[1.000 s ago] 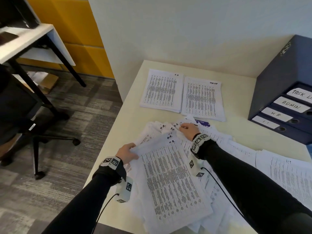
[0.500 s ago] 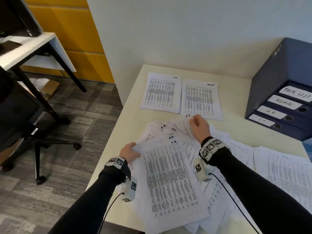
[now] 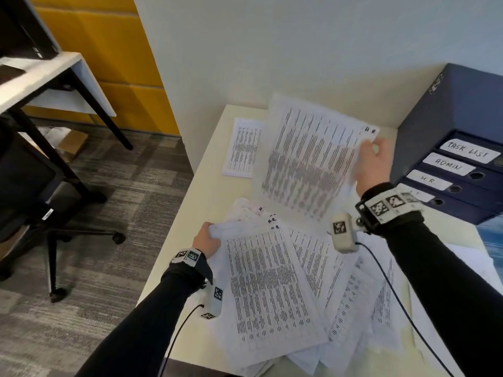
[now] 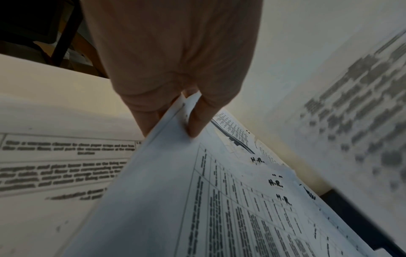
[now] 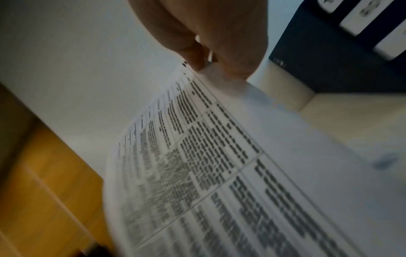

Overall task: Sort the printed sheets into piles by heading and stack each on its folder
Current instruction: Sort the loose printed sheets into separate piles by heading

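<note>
pale cream desk (image 3: 206,170) against a white wall. now lifted clear of the loose heap of printed white sheets (image 3: 313,268): one h.r.-headed printed sheet (image 3: 307,159), pinched by the right hand (image 3: 374,165), heading for the far h.r. pile (image 3: 242,148). left hand (image 3: 206,238) still gripping the heap's top corner.

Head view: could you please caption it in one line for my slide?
Right hand lifts an H.R. sheet above the desk while left hand grips the unsorted pile.

The drawer labels (image 3: 469,154) read "TASK LIST", "ADMIN" and "H R". Loose sheets (image 3: 272,227) at the tabletop's 6 o'clock carry "H.R." headings.
</note>
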`<state>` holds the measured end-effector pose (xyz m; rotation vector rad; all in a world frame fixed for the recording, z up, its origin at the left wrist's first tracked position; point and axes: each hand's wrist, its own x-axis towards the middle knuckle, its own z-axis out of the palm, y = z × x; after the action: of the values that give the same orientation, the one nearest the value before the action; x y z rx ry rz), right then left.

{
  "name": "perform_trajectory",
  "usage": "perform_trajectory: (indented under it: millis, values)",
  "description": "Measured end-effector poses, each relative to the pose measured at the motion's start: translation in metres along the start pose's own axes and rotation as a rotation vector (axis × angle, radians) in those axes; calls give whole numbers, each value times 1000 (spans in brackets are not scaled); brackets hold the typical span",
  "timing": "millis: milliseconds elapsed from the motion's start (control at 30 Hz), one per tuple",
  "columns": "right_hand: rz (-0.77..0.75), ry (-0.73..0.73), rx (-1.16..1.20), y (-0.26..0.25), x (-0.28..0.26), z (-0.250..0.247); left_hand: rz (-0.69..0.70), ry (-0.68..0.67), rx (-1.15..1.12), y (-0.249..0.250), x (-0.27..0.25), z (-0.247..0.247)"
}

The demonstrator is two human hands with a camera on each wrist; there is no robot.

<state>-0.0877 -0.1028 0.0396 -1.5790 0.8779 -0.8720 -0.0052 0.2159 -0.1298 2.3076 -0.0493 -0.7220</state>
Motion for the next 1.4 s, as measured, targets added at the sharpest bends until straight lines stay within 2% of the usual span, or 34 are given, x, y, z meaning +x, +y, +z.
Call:
perform_trajectory:
  millis: [167, 233, 367, 467, 667, 733, 833, 1000, 1067, 1133, 1200, 1300, 1400]
  values:
    - [264, -236, -418, 100, -23, -1, 3, -8, -28, -4, 11, -2]
    - [327, -257, -492, 122, -37, -1, 0, -22, -58, -7, 12, -2]
    - [422, -215, -594, 134, -41, -9, -8, -43, -75, -9, 11, -2]
    - [396, -258, -669, 141, -44, -16, -16, -59, -96, -7, 10, -1]
    - [254, -396, -566, 151, -81, 6, -58, -45, -270, 6, -2, 7]
    - [261, -341, -531, 148, -84, 19, -64, -46, -356, 3, -1, 9]
    - [358, -218, -472, 147, -81, 28, -64, -39, -381, -8, 1, 11]
    - [380, -359, -503, 152, -86, 31, -117, -58, -490, -8, -5, 9]
    - [379, -333, -509, 156, -91, 31, -98, -52, -472, -10, -7, 9]
    - [426, -245, -483, 159, -90, 28, -87, -53, -438, -9, -11, 6]
    - [455, -187, -493, 159, -83, 20, -86, -100, -405, -12, -12, 4]
    - [418, -190, -602, 152, -70, 5, -63, -224, -235, -15, -13, -1]
    - [383, -287, -580, 144, -72, -4, -19, -245, -142, -19, -13, -5]
